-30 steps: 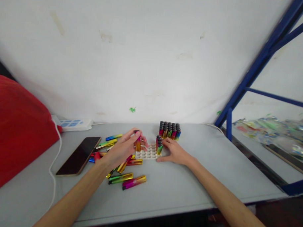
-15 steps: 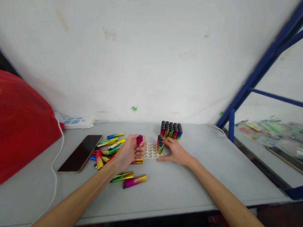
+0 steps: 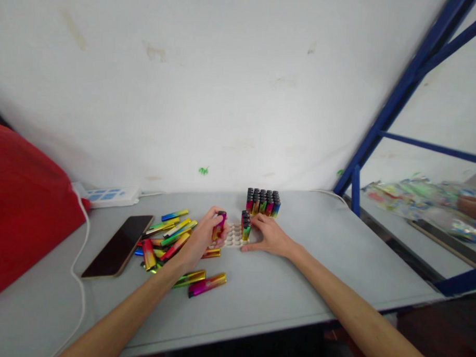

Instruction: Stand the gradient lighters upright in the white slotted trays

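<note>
My left hand (image 3: 208, 232) is closed around a pink-and-gold lighter (image 3: 219, 226), held upright with its black top up. It is over the left end of a white tray with round holes (image 3: 232, 238). A few lighters (image 3: 245, 226) stand upright in the tray's right end. My right hand (image 3: 269, 235) spans that end, thumb at the front corner and fingertips behind, by the standing lighters. Left of the tray lies a loose pile of colourful metallic lighters (image 3: 177, 233), partly hidden by my left hand and forearm. Another pink-and-gold lighter (image 3: 207, 285) lies in front.
Behind my right hand stands a block of upright lighters (image 3: 263, 202). A phone (image 3: 118, 245), white power strip (image 3: 114, 196), cable (image 3: 82, 277) and red bag (image 3: 22, 207) are at left. A blue metal frame (image 3: 405, 96) rises at right; beyond it lie clear plastic packets (image 3: 420, 200).
My left hand has turned the lighter, so more of its body shows above the tray. My right hand stays at the tray's end. The whole view has shifted slightly.
</note>
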`<state>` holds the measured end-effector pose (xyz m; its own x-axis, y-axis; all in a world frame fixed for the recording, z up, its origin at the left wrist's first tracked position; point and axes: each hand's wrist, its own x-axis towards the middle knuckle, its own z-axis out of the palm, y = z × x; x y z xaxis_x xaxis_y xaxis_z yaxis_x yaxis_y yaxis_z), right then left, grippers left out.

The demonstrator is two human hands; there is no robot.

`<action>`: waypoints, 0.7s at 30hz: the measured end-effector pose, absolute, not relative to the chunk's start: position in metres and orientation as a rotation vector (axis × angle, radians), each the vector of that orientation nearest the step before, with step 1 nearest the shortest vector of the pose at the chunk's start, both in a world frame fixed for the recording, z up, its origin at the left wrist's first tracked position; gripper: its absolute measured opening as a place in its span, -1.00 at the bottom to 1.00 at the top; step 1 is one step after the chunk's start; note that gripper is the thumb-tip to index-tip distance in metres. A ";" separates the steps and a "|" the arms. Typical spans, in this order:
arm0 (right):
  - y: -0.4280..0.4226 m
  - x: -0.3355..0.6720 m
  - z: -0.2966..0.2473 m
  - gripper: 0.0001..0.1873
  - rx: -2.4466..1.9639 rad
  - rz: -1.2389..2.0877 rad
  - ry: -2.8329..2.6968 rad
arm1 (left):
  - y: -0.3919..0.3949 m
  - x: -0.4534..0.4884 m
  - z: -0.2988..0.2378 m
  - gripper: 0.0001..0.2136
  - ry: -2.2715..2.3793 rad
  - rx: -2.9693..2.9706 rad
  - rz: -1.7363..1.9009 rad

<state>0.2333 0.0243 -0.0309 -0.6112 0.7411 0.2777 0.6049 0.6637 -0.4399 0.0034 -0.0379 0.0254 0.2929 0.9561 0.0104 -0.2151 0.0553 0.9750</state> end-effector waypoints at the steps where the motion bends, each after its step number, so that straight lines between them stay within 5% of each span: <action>1: 0.024 0.233 -0.031 -0.17 -1.053 0.420 -2.438 | -0.038 0.004 0.024 -0.78 0.880 1.255 1.085; 21: 0.030 0.245 -0.025 -0.20 -0.912 0.499 -2.523 | -0.042 0.020 0.020 -0.83 1.096 2.013 1.073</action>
<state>0.2447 0.0301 -0.0254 -0.7019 0.6653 0.2542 0.5184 0.7220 -0.4581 0.0201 -0.0418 0.0197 0.3316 0.8699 0.3651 0.3834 -0.4779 0.7903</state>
